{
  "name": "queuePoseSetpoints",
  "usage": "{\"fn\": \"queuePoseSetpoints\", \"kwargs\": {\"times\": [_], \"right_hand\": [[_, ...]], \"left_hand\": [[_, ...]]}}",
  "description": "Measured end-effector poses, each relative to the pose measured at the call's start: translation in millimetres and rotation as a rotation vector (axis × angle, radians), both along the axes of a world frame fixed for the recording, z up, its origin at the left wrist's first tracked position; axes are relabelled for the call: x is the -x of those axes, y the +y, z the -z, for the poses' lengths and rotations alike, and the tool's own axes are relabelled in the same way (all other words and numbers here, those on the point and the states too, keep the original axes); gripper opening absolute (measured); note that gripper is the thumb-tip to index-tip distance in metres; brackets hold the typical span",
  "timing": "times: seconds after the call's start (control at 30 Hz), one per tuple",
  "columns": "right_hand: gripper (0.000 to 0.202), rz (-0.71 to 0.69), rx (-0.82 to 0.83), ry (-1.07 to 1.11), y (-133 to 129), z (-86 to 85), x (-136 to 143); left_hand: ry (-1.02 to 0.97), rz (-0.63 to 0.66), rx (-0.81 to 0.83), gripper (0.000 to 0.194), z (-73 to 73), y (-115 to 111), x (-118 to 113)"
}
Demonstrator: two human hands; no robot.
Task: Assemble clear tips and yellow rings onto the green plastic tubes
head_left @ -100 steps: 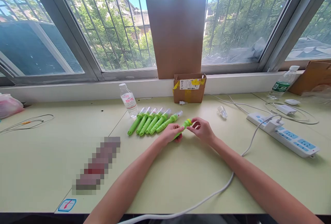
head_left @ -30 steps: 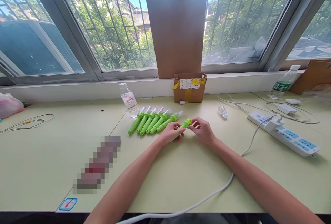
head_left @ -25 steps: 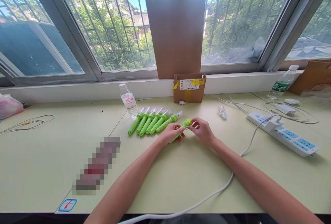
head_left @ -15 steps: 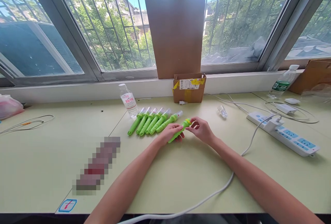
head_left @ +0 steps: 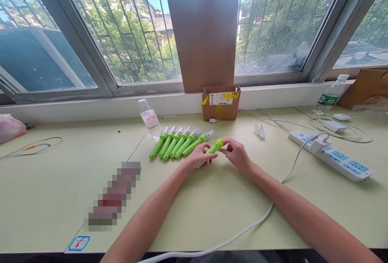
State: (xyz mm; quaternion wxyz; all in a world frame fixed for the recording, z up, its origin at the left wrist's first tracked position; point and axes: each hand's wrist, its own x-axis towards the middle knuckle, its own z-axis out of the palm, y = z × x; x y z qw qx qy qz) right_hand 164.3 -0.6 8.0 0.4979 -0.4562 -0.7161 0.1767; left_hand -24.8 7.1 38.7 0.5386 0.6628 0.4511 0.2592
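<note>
My left hand [head_left: 200, 156] is wrapped round a green stick [head_left: 214, 147] with a yellow ring near its upper end. Close to that ringed end, my right hand [head_left: 235, 153] has its thumb and fingers pinched; what lies between them, if anything, is too small to make out. Left of my hands several green sticks with clear tips [head_left: 176, 143] lie side by side on the table. A loose clear cap [head_left: 260, 131] rests on the table beyond my right hand.
A water bottle [head_left: 150, 119] stands behind the green sticks, near a small cardboard box [head_left: 220, 111]. At the right lies a white power strip [head_left: 342, 160]; its white cable [head_left: 257, 223] runs under my right forearm. A blurred patch [head_left: 117, 198] covers something at the left.
The green stick has tilted slightly in my left hand, and the fingers of that hand have shifted round it. My right hand's fingers have moved a little at the ringed end.
</note>
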Motion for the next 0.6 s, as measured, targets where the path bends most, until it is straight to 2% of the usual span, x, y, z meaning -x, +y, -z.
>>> {"fn": "queuePoseSetpoints", "kwargs": {"times": [0.2,0.37,0.6], "right_hand": [[0.019,-0.027,0.013,-0.009,2.8,1.8,-3.9],[0.024,-0.059,0.032,0.003,6.1,2.1,-5.2],[0.024,-0.043,0.046,-0.006,7.5,4.7,-6.0]], "left_hand": [[-0.081,-0.068,-0.044,0.032,7.7,1.8,-3.1],[-0.159,-0.002,-0.001,0.037,7.5,2.6,-2.4],[-0.156,0.097,0.041,0.041,11.1,7.7,-1.7]]}}
